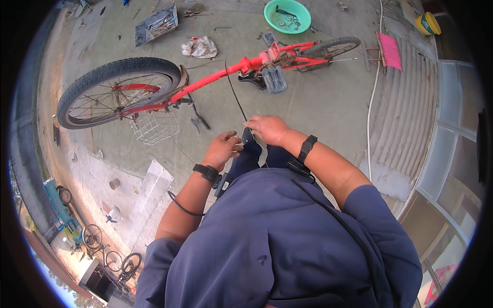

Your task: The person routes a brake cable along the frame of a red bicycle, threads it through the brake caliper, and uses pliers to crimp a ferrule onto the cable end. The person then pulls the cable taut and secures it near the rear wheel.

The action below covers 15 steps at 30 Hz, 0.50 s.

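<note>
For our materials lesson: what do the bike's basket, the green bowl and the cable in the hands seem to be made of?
Basket: white-coated wire, judging by its open mesh. Bowl: probably plastic, with an even, bright green colour. Cable: thin, dark and gently curved, perhaps sheathed steel; it is too fine to tell.

Dark blue short-sleeved shirt (272,241), black wristbands (307,148), black cable (339,218)

Even, soft daylight over the whole scene, bright but flat; the floor (318,102) shows only faint, diffuse shadows under the bicycle (205,77) and no hard glare. Strong fisheye bend: straight edges curve toward the rim, and a black vignette rings the round picture. Centre is sharp enough, hands (267,128) slightly soft; detail smears and colours wash out toward the lower left edge.
</note>
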Each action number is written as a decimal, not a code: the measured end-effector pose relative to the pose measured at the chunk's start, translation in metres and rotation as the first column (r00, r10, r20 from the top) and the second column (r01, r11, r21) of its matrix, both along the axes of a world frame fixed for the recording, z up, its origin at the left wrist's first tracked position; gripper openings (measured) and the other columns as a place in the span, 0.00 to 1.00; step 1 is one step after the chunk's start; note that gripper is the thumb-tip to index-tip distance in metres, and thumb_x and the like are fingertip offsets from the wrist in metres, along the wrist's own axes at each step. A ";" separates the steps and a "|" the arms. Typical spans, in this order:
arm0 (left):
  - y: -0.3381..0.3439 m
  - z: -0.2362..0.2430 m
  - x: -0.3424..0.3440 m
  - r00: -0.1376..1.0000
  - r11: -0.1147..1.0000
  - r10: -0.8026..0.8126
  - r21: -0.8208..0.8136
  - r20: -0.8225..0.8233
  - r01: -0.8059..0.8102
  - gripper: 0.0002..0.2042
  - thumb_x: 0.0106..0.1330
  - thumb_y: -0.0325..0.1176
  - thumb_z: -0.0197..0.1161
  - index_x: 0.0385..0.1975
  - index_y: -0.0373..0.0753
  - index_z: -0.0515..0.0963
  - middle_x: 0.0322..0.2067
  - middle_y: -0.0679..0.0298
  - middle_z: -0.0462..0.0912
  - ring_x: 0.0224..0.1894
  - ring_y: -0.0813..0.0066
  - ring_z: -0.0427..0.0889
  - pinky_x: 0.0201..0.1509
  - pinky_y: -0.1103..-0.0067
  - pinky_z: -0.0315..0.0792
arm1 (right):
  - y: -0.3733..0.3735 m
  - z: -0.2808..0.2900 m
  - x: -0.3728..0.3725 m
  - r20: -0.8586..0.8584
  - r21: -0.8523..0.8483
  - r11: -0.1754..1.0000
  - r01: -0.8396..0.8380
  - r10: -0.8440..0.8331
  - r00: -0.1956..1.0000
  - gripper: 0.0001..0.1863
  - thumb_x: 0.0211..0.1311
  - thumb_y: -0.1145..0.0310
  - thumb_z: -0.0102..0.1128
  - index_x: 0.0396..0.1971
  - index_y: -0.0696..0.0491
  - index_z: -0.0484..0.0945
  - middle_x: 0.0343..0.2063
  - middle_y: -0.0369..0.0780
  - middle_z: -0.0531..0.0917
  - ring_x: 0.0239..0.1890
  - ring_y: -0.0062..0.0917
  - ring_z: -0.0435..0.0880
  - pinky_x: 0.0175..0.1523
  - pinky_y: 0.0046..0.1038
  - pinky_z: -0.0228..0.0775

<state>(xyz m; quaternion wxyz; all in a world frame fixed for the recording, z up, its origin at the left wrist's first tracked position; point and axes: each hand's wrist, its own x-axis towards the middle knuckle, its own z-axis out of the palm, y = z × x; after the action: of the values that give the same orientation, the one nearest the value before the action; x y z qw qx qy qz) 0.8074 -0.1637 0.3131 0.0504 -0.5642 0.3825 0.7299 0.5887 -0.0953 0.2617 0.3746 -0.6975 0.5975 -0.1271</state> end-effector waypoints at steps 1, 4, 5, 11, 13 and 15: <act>0.000 -0.001 0.004 1.000 1.000 0.000 0.013 -0.013 0.000 0.26 0.78 0.39 0.54 0.71 0.31 0.64 0.59 0.51 0.80 0.55 0.61 0.85 0.54 0.70 0.78 | 0.000 0.002 0.003 -0.006 0.006 1.000 0.010 -0.010 1.000 0.19 0.67 0.67 0.59 0.57 0.44 0.82 0.51 0.39 0.84 0.50 0.40 0.85 0.53 0.41 0.79; -0.004 0.000 0.015 0.999 0.999 -0.007 0.042 -0.042 0.009 0.27 0.79 0.40 0.53 0.71 0.31 0.63 0.59 0.50 0.80 0.55 0.60 0.84 0.54 0.70 0.79 | 0.000 0.006 0.013 -0.008 0.005 0.999 0.041 -0.041 0.999 0.19 0.68 0.68 0.56 0.57 0.44 0.82 0.51 0.39 0.84 0.50 0.40 0.85 0.54 0.41 0.79; -0.005 0.000 0.016 0.998 0.999 -0.003 0.054 -0.062 0.006 0.27 0.79 0.41 0.53 0.72 0.31 0.62 0.59 0.50 0.80 0.55 0.60 0.84 0.54 0.70 0.79 | -0.001 0.008 0.017 -0.010 0.005 0.999 0.041 -0.041 0.999 0.19 0.68 0.69 0.56 0.58 0.44 0.82 0.52 0.39 0.84 0.51 0.40 0.85 0.54 0.41 0.79; -0.007 0.003 0.002 0.990 0.994 -0.036 0.095 -0.135 0.049 0.30 0.80 0.43 0.53 0.74 0.32 0.56 0.57 0.50 0.81 0.52 0.61 0.86 0.49 0.71 0.81 | -0.002 0.018 0.030 -0.076 0.059 0.995 0.081 -0.077 0.994 0.22 0.68 0.71 0.53 0.61 0.42 0.80 0.56 0.38 0.82 0.54 0.39 0.84 0.57 0.40 0.78; -0.004 0.003 -0.005 0.990 0.994 -0.070 0.071 -0.124 0.080 0.29 0.80 0.42 0.52 0.73 0.32 0.57 0.56 0.51 0.81 0.50 0.62 0.86 0.48 0.72 0.81 | -0.002 0.021 0.032 -0.077 0.077 0.993 0.093 -0.087 0.993 0.24 0.68 0.71 0.53 0.63 0.41 0.79 0.57 0.37 0.82 0.56 0.39 0.84 0.58 0.39 0.78; -0.004 0.000 -0.011 0.991 0.994 -0.022 0.105 -0.132 0.036 0.25 0.80 0.38 0.54 0.70 0.32 0.61 0.49 0.56 0.83 0.45 0.66 0.88 0.43 0.74 0.82 | -0.004 0.023 0.032 -0.045 0.102 0.986 0.129 -0.125 0.991 0.24 0.67 0.71 0.55 0.63 0.41 0.79 0.57 0.37 0.82 0.57 0.39 0.83 0.58 0.39 0.78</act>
<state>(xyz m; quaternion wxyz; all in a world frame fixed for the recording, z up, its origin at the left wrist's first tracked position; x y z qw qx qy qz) 0.7963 -0.1674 0.3127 0.0658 -0.5063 0.3534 0.7838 0.6202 -0.0991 0.2846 0.3904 -0.6396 0.6536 -0.1059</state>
